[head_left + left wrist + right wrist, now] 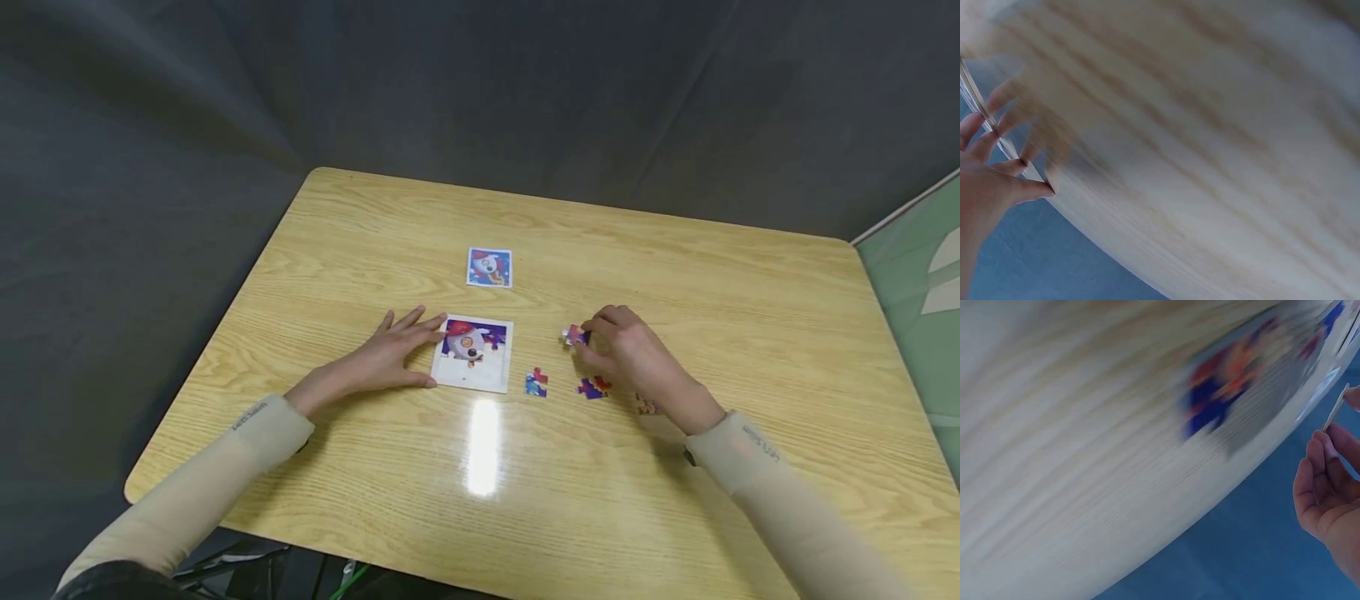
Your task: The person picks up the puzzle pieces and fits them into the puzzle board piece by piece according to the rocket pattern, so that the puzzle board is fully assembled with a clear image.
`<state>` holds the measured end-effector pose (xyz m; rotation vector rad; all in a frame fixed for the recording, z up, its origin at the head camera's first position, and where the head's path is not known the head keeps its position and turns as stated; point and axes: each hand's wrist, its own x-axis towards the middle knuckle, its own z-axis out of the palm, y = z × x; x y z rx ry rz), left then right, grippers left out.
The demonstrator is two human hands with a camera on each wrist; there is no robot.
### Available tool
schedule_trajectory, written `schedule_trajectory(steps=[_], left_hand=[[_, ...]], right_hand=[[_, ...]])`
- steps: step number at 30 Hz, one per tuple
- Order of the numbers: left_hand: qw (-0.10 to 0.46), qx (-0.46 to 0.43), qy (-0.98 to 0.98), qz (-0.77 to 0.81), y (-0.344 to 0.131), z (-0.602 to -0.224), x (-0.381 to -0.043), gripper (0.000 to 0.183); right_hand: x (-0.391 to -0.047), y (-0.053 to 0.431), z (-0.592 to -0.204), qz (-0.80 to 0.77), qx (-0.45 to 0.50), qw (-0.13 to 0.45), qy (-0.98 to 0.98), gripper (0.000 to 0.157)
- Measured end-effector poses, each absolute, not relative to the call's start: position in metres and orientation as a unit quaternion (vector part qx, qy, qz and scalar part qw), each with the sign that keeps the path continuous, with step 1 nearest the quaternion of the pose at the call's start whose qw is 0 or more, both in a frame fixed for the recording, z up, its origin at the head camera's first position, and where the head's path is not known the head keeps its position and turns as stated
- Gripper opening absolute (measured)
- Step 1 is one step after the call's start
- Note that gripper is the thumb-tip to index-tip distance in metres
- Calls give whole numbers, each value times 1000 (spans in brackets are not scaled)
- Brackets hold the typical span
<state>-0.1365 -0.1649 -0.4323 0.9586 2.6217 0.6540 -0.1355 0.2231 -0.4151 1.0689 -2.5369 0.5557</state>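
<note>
With its fingers spread, my left hand (386, 354) rests against the left side of a white square puzzle tray (471, 380). Joined pieces fill the tray's upper part, showing a grey animal head with a red patch on purple; its lower part is bare white. To the right of the tray, my right hand (633, 354) pinches a colourful jigsaw piece (574, 335) between thumb and fingers. The right wrist view shows that held piece (1336, 407) edge-on. Below the hand lie a blue-and-red piece (536, 383) and a purple-and-red piece (593, 388).
Another loose piece (647, 405) lies partly hidden by the right wrist. Behind the tray is a small square picture card (490, 267) with a similar animal. Dark cloth (480, 92) hangs beyond the wooden table (360, 242), and a green panel (918, 292) stands at the right.
</note>
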Motion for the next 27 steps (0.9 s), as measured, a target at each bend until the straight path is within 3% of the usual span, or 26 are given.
schedule_trajectory(steps=[11, 27], left_hand=[[131, 336, 904, 231, -164, -432, -137, 76], [128, 335, 905, 229, -165, -434, -138, 75]], right_hand=[[-137, 156, -411, 202, 412, 130, -879, 21], [-138, 121, -422, 195, 427, 99, -877, 20]])
